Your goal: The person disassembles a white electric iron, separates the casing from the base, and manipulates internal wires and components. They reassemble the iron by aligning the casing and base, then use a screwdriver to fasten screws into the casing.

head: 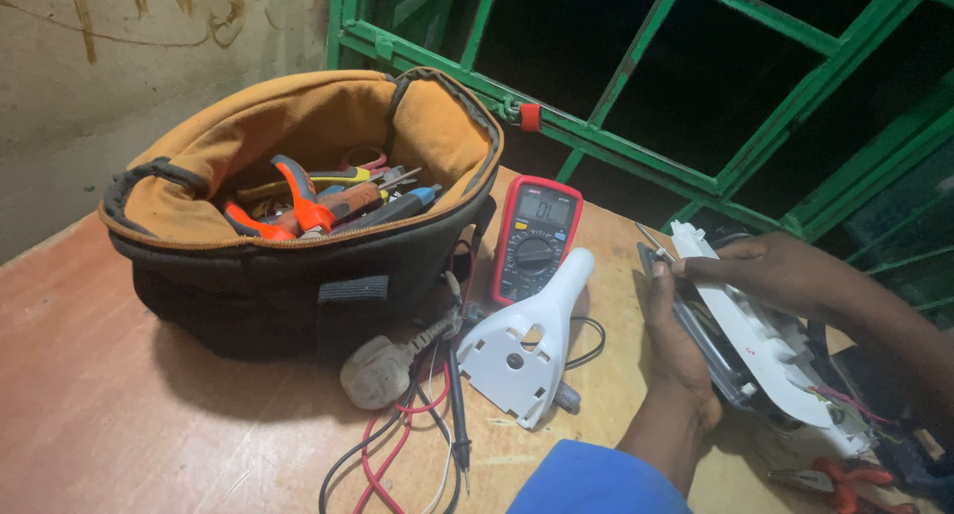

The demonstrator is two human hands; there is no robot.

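Observation:
Both hands hold an opened white appliance body (765,350) with a dark underside, tilted on its edge at the table's right side. My left hand (681,345), coming from a blue sleeve (586,479), cups its dark lower side. My right hand (770,271) grips the white upper edge from the right. A thin metal tip (651,241) sticks up by my left fingers; what it belongs to is unclear. Coloured wires (845,400) trail from the body's near end.
A separate white plastic shell (527,345) lies mid-table beside a red multimeter (537,238). An open tan and black tool bag (298,216) holds pliers and screwdrivers. A white plug (378,370), red and black leads (397,444) and red-handled pliers (845,474) lie on the wooden table (119,395). A green window grille (696,97) stands behind.

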